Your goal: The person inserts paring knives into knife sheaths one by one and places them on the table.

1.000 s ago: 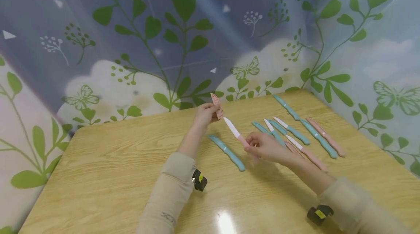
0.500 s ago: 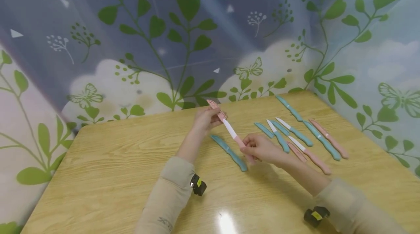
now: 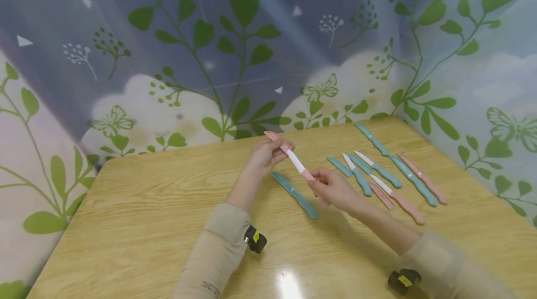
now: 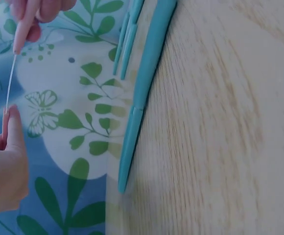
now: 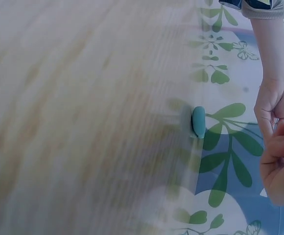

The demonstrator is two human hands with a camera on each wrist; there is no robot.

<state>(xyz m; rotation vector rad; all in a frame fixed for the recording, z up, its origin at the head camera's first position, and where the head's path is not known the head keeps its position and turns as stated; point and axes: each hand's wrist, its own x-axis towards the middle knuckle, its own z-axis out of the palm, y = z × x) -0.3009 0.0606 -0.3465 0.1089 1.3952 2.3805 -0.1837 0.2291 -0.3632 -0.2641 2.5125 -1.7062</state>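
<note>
My left hand pinches a pink knife sheath between thumb and fingers. A pink-handled knife with a white blade is gripped by its handle in my right hand. The blade's tip end lies at the sheath's mouth, and knife and sheath form nearly one line above the table. In the left wrist view the blade runs edge-on from the pink handle down to the sheath. Beneath the hands lies a sheathed teal knife.
Right on the wooden table, bare teal knives, a bare pink knife, loose teal sheaths and a loose pink sheath lie close together. Sheathed teal and pink knives lie farther right. Patterned curtains border the table.
The blade and sheath have come together: a gap showed between them a second ago, and the tip now meets the sheath's mouth. The sheath has tilted and lowered slightly.
</note>
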